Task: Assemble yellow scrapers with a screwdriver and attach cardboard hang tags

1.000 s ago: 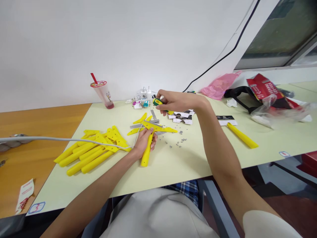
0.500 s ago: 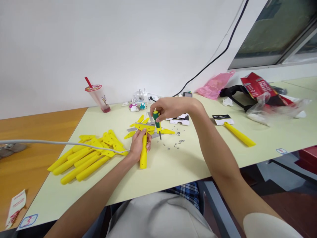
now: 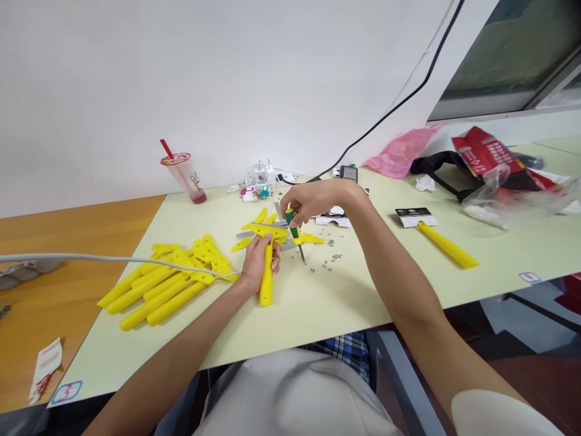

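My left hand (image 3: pixel 258 260) is closed round a yellow plastic scraper handle (image 3: pixel 266 284), whose wide head carries a strip of grey blade. From above, my right hand (image 3: pixel 308 203) grips a green and yellow screwdriver (image 3: pixel 294 225), its shaft slanting down to the tabletop. The tip is beside small loose screws (image 3: pixel 333 257) scattered on the table. Behind my left hand lie yellow head pieces (image 3: pixel 313 239) and grey metal blades, partly hidden by my hands. A pile of yellow scraper handles (image 3: pixel 175 290) rests to the left.
A grey cable (image 3: pixel 113 259) crosses over the handle pile. A cup with a red straw (image 3: pixel 186 178) stands by the wall. To the right lie a packaged yellow scraper (image 3: pixel 447 244), a pink bag (image 3: pixel 402 154) and a red package (image 3: pixel 492 154). Chargers (image 3: pixel 258 175) and a phone (image 3: pixel 348 173) sit behind.
The screwdriver has moved slightly right and down, its tip now among the screws and its shaft more slanted. My left hand keeps its hold on the scraper handle. The view has shifted slightly.
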